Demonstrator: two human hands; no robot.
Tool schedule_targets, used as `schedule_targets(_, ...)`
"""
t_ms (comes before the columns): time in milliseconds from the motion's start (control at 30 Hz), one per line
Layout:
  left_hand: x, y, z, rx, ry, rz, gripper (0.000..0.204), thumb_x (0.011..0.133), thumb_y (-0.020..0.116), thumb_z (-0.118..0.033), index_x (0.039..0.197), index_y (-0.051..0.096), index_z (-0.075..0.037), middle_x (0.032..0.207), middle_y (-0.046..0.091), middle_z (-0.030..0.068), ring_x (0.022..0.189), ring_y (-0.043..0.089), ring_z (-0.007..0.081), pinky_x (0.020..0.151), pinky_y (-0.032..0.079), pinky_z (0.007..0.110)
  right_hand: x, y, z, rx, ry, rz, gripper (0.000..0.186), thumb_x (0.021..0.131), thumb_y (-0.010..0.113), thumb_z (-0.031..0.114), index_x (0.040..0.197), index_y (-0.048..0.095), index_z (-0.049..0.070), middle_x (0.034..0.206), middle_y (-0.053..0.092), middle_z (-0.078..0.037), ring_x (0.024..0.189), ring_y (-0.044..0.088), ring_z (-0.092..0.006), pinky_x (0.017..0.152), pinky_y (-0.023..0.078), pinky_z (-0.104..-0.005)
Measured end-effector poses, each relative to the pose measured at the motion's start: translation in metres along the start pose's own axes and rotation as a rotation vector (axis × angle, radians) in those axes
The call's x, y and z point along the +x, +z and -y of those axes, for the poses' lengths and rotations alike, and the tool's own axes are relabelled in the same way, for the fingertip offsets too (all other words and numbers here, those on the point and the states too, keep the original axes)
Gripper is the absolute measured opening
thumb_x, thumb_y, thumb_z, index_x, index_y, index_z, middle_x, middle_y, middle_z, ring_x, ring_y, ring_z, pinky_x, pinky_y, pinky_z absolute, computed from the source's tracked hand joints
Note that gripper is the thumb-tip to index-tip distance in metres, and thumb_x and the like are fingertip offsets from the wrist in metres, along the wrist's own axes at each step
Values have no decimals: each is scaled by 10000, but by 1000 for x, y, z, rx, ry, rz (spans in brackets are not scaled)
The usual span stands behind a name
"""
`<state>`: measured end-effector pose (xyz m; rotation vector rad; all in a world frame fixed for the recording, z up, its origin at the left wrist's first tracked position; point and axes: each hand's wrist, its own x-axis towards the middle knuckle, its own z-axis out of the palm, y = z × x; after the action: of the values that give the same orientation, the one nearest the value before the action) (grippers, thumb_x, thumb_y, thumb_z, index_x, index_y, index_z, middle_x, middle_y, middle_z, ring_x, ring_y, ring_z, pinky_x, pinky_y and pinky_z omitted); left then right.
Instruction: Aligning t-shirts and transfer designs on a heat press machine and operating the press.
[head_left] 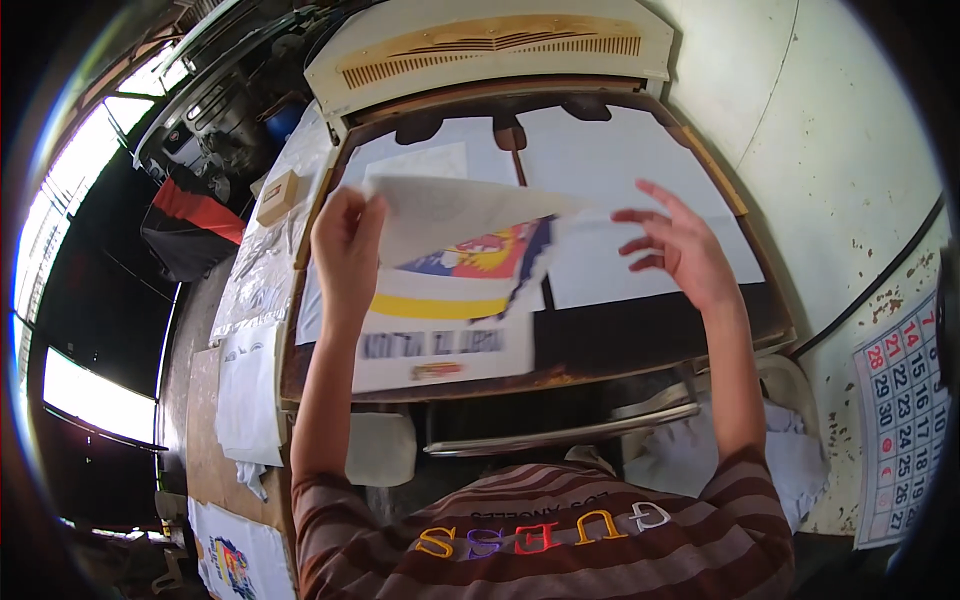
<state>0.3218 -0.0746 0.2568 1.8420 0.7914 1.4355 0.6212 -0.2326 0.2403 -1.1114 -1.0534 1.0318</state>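
Observation:
My left hand (345, 240) grips the upper left of a thin sheet of paper (450, 195), lifted and curled over a colourful printed design (450, 310) of red, blue and yellow. My right hand (670, 250) is open with fingers spread, just right of the sheet, over a white fabric piece (630, 160). Another white fabric piece (400, 147) lies under and behind the paper, with a paler square on it. Both pieces lie on the dark platen of a press table (700, 320), below its cream upper housing (490, 30).
A side table (260, 250) at left holds a wooden block (278, 197), plastic and white fabric (250, 390). Beyond are a red-and-black cloth (190, 225) and machinery. A wall with a calendar (895, 420) stands at right. White cloth (725, 460) heaps below the table's right front, beside a metal bar (560, 430).

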Motion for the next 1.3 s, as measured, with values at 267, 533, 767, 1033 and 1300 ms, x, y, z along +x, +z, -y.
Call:
schedule_targets(267,85,165,-44,-354,351,58,222,852,540,-77,678,402,-69,625,339,-69,585,285,11,506,232,182,83,-145,40,-307,-171,-182,608,862,486,409,1299,314,23,1146,499,-159,920,558,-216,697,480,-315)
schedule_targets(533,32,271,28,-458,-39,88,227,851,493,-22,671,379,-101,645,375,-78,629,334,11,553,271,178,78,-233,-38,389,231,0,731,825,520,485,1285,282,-32,1176,428,-201,983,547,-287,699,512,-358)
schedule_targets(767,-2,341,167,-349,-650,331,157,870,505,-166,761,477,-57,652,500,-6,561,518,76,470,475,250,109,-333,-135,310,170,-563,490,771,630,146,1159,406,-54,968,532,-135,716,608,-219,571,534,-308)
schedule_targets(1033,14,394,214,-70,-935,232,320,789,627,-161,991,496,50,841,571,130,628,617,199,497,541,281,141,-375,-183,-131,174,-740,230,743,526,-38,965,541,-98,884,581,-134,618,604,-203,522,528,-270)
schedule_targets(1300,35,412,223,97,-776,163,328,698,615,44,1012,523,37,876,583,141,632,628,201,512,551,267,170,-381,-193,-367,219,-697,270,724,530,-18,982,560,-91,820,605,-132,594,622,-202,475,507,-260)
